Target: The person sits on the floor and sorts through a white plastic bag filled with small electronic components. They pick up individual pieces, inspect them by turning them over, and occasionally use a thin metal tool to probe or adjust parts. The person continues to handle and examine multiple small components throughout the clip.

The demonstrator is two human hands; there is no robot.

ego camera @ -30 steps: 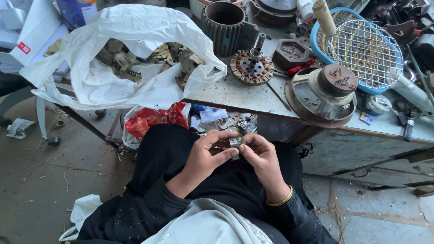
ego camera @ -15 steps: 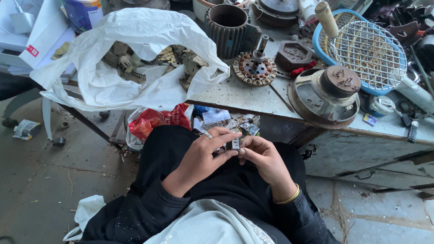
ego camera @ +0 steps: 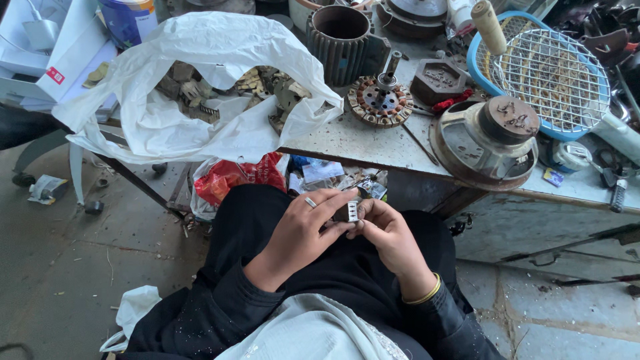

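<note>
Over my lap, both hands meet around a small dark metal part (ego camera: 347,212) with pale teeth. My left hand (ego camera: 303,230), a ring on one finger, pinches it from the left with fingertips. From the right, my right hand (ego camera: 387,237), a gold bangle at its wrist, grips the same part. Black sleeves and dark trousers fill the space beneath. The far side of the part is hidden by my fingers.
A worn workbench (ego camera: 353,143) stands ahead. It holds a white plastic bag (ego camera: 200,127) of metal scraps, a finned motor housing (ego camera: 343,40), a rotor (ego camera: 381,100), a speaker (ego camera: 490,140) and a blue basket with wire mesh (ego camera: 543,73). A red bag (ego camera: 233,177) hangs below.
The view has shifted slightly. My hands stay together on the small part, with my fingers turning it a little between them.
</note>
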